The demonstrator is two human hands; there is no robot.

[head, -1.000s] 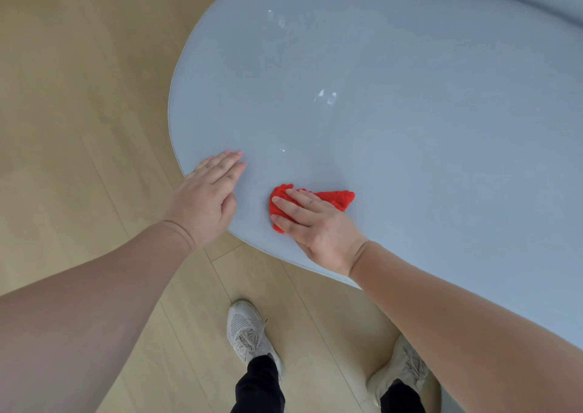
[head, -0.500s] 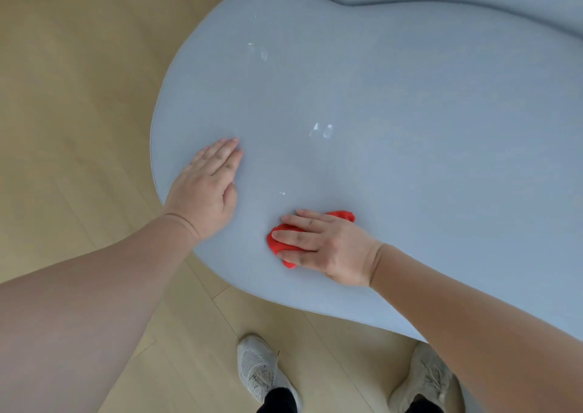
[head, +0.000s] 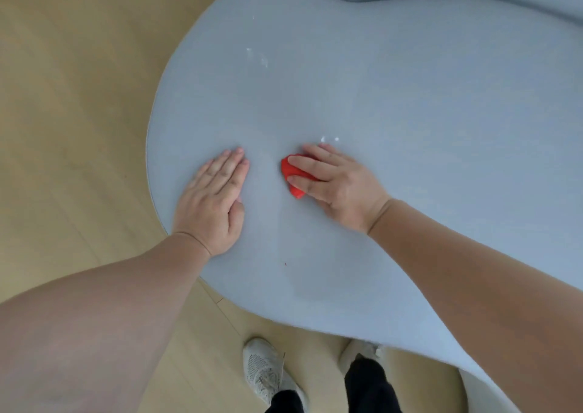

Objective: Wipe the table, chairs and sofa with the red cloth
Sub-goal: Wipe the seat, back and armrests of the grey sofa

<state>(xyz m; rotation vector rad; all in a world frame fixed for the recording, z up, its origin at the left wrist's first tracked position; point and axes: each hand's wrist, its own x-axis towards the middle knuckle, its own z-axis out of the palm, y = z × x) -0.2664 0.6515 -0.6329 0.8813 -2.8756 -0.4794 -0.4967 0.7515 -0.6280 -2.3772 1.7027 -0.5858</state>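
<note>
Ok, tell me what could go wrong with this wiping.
The red cloth is bunched small under the right hand, so strokes may skip the white marks farther up the sofa. The left hand lies flat near the sofa's edge and could smudge it or slip off. A red speck hints the cloth may shed lint.

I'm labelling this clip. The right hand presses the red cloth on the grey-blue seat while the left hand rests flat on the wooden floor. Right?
Not quite. The head view shows the left hand flat on the grey-blue seat, not the floor; the right hand does press the red cloth there.
</note>
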